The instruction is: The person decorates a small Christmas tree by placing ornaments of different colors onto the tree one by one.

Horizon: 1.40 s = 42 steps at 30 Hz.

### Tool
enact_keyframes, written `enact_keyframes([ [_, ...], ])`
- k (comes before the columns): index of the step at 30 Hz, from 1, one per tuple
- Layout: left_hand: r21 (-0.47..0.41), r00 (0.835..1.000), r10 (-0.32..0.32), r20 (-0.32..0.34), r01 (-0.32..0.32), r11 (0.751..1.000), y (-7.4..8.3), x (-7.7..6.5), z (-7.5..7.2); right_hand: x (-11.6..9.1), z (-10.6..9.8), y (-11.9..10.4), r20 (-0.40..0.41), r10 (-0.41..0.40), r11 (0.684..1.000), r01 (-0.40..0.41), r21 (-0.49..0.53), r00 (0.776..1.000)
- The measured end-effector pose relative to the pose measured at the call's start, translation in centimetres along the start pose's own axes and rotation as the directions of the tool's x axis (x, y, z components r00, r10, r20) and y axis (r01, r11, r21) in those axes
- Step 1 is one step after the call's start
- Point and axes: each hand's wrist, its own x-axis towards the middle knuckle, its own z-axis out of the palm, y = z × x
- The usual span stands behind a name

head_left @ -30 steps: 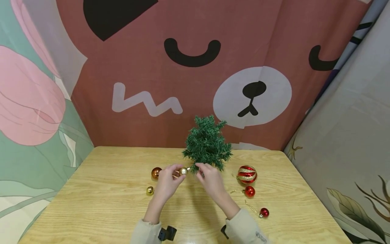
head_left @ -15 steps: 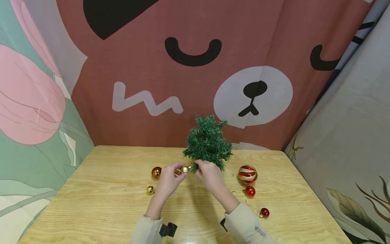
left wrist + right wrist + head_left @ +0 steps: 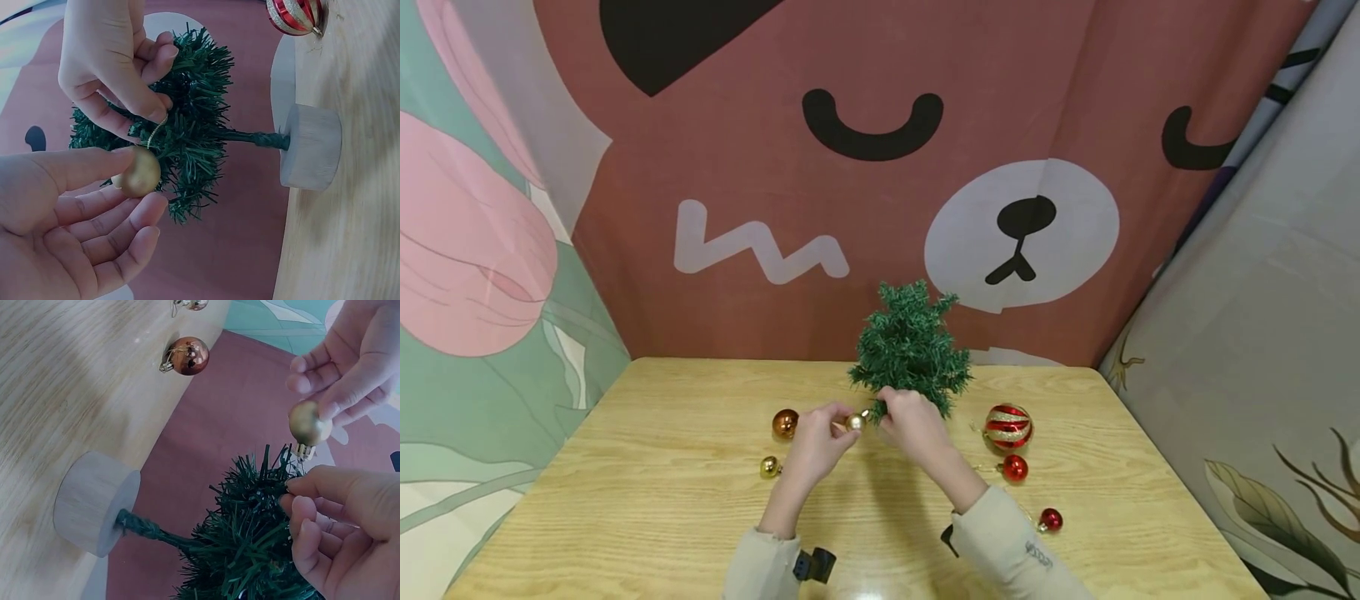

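Note:
A small green artificial Christmas tree stands near the back of the table. My left hand pinches a matte gold bauble between thumb and fingers, at the tree's lower front left. From the bauble's cap a thin gold string runs up to my right hand. That hand pinches the string between thumb and index finger, right at the tip of a green branch. In the right wrist view the bauble's cap points toward the branch, and the string's end is hidden by the fingertips.
An orange-brown bauble and a small shiny gold one lie left of the tree. On the right lie a red-and-gold striped bauble, a red one and a dark red one. The tree has a round pale base.
The right hand has shifted slightly up and left, closer against the branch. The left hand, still holding the gold bauble, has edged slightly right toward it.

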Motion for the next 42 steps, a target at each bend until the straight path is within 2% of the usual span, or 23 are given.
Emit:
enact_keyframes([
  [8,0.005,0.999,0.002,0.032,-0.002,1.000,-0.2,-0.4,0.2,0.1,-0.5,0.5,-0.035,0.000,0.996,0.003,0.084,0.999],
  [13,0.011,0.998,-0.008,0.058,0.007,1.000,-0.5,-0.7,0.4,-0.1,-0.5,0.6,-0.042,-0.016,0.997,0.019,0.074,0.999],
  [18,0.027,0.997,-0.026,0.068,0.024,0.999,-0.7,-0.9,0.9,-0.3,-0.3,0.6,-0.081,-0.036,0.997,0.042,0.072,0.996],
  [23,0.058,0.995,0.001,0.101,-0.006,0.998,-1.1,-0.9,1.3,-0.5,-0.2,0.7,-0.118,-0.056,0.996,0.064,0.069,0.991],
  [27,0.075,0.992,0.029,0.127,-0.039,0.996,-1.2,-0.9,1.6,-0.5,0.0,0.7,-0.118,-0.058,0.995,0.066,0.071,0.991],
  [31,0.084,0.992,0.008,0.125,-0.018,0.996,-1.2,-0.8,2.0,-0.5,0.3,0.9,-0.118,-0.062,0.995,0.070,0.068,0.991],
  [36,0.135,0.993,-0.028,0.118,0.012,0.991,-1.1,-0.8,2.5,-0.6,0.5,0.9,-0.124,-0.060,0.996,0.068,0.056,0.990],
  [42,0.141,0.992,-0.026,0.125,0.008,0.990,-1.1,-0.7,3.0,-0.6,0.5,0.8,-0.106,-0.047,0.997,0.052,0.050,0.993],
])
